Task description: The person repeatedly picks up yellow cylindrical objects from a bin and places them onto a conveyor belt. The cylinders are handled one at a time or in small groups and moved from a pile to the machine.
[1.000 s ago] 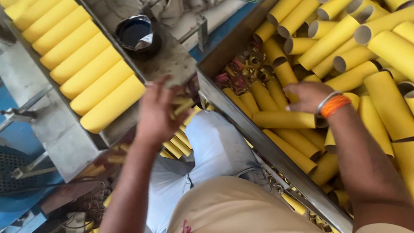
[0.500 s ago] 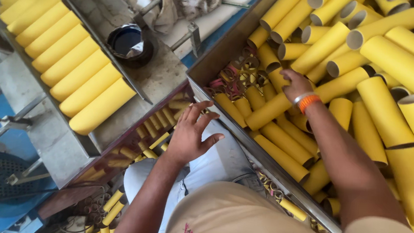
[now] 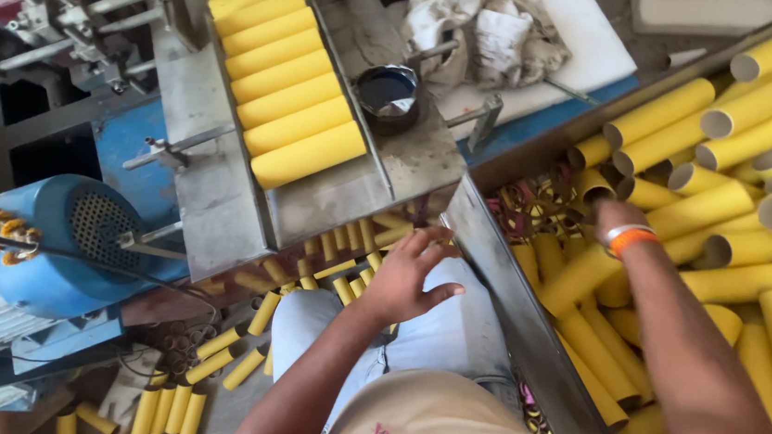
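Since the earlier frame my right hand (image 3: 611, 218) has pushed deeper into the bin (image 3: 526, 322) at right, fingers buried among smooth yellow cardboard tubes (image 3: 747, 137); whether it grips one I cannot tell. My left hand (image 3: 408, 279), open and empty, hovers at centre over short tube offcuts (image 3: 343, 288) below the machine's steel tray (image 3: 341, 199), which holds a row of tubes (image 3: 294, 97).

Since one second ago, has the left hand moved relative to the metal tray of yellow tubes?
Yes. The left hand has dropped away from the metal tray edge it touched and now hovers open, fingers spread, below it over the short yellow tubes.
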